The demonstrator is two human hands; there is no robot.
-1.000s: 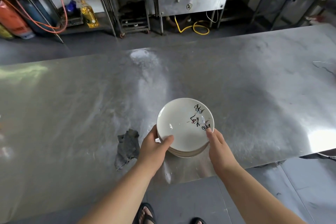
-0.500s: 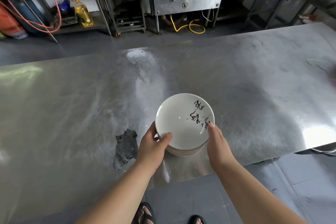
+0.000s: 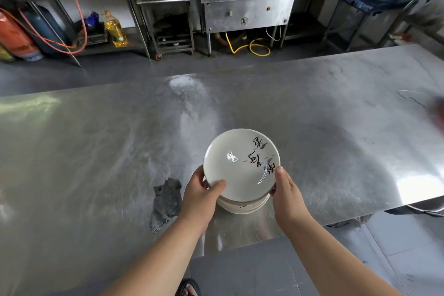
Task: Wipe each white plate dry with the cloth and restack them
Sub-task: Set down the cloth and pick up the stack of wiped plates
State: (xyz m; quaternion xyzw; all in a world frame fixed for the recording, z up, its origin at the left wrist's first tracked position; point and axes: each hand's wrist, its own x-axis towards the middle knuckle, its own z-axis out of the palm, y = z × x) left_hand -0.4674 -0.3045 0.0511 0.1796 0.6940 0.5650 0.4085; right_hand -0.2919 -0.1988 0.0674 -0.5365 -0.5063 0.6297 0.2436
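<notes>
**A:** Where is the plate?

**B:** I see the top plate [image 3: 241, 164] right over the stack of plates [image 3: 242, 206], close to the near edge of the table [image 3: 96, 151]. It is white with black writing on its right side. I cannot tell if it touches the stack.

**A:** What holds it?

**B:** Both hands. The left hand [image 3: 200, 196] grips the near left rim, thumb on top and fingers under. The right hand [image 3: 287, 193] pinches the right rim by the writing.

**A:** And the cloth?

**B:** The cloth [image 3: 165, 202] is gray and crumpled. It lies on the table just left of the left hand, and no hand touches it.

**A:** What is far away?

**B:** Past the table I see a steel stove [image 3: 247, 7]. A yellow hose [image 3: 252, 47] curls under it, and an oil bottle [image 3: 115, 31] stands to its left.
</notes>
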